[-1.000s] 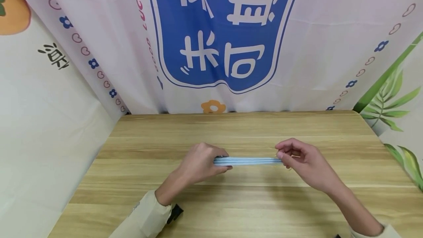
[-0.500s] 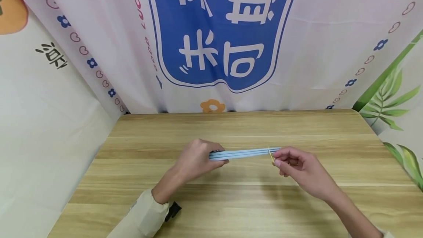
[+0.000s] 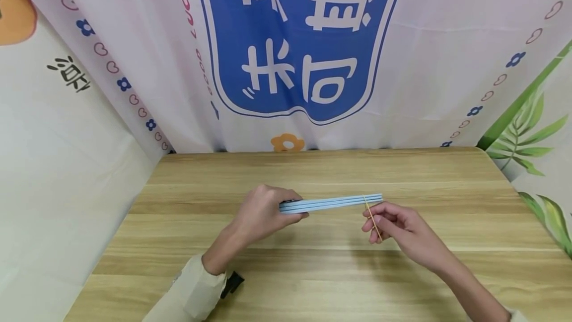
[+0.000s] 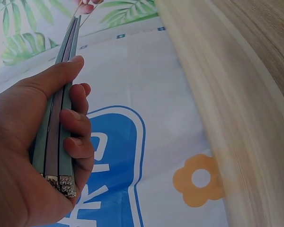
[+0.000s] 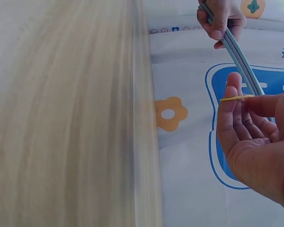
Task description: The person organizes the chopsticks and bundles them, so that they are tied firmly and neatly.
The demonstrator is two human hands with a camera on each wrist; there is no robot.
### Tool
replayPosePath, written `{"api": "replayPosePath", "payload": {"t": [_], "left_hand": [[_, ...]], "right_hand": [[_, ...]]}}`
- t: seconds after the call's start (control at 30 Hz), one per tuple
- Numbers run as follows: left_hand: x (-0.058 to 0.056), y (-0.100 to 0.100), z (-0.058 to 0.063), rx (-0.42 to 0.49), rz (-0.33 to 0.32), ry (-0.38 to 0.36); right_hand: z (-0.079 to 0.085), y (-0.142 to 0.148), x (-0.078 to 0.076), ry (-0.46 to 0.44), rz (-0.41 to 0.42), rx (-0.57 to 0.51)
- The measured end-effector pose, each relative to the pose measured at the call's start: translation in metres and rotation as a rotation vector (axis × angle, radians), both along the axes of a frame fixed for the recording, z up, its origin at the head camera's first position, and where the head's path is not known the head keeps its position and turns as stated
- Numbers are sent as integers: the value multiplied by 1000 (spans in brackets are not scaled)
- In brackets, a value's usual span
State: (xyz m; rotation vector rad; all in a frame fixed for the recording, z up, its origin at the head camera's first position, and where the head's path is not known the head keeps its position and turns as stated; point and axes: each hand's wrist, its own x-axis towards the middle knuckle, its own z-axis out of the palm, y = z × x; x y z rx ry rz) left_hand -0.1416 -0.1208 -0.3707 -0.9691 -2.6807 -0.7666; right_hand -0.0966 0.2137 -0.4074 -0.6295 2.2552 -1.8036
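Observation:
My left hand (image 3: 261, 212) grips a bundle of light blue chopsticks (image 3: 332, 203) near one end, above the table. In the left wrist view, its thumb and fingers wrap round the chopsticks (image 4: 52, 142), whose patterned metallic ends (image 4: 60, 183) show near the palm. A thin yellow rubber band (image 3: 368, 208) loops over the bundle close to its right tip and stretches down to my right hand (image 3: 408, 235). The right wrist view shows the band (image 5: 232, 99) crossing that hand's fingers, with the thumb pressing on it. Part of the loop is hidden by the hand.
Below the hands lies a wood-grain table (image 3: 313, 282). A printed cloth (image 3: 429, 78) hangs along its back edge, and more cloth stands at both sides. A black strap end (image 3: 232, 284) sticks out by the left sleeve (image 3: 192, 287).
The chopsticks' right end has risen and come free of my right hand's fingers. My right hand has moved slightly down and left, drawing the rubber band out longer below the bundle.

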Motion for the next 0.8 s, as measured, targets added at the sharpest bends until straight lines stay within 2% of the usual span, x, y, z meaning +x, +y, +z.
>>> {"api": "replayPosePath", "payload": {"t": [0.17,0.43,0.53,0.63,0.73,0.8], "left_hand": [[0,-1,1,20,-1,-3],[-2,-2,2,38,29,-27],[-3,-2,0,23,39,-40],[-4,-1,-2,-8,44,-55],[-5,0,-4,-28,45,-70],[-5,0,-5,-31,47,-79]], "right_hand": [[-1,-2,0,-62,7,6],[-7,-9,4,8,77,-20],[-9,-15,7,100,96,-21],[-10,-21,10,280,95,19],[-10,-28,13,439,64,80],[-9,-31,17,494,41,107]]}}
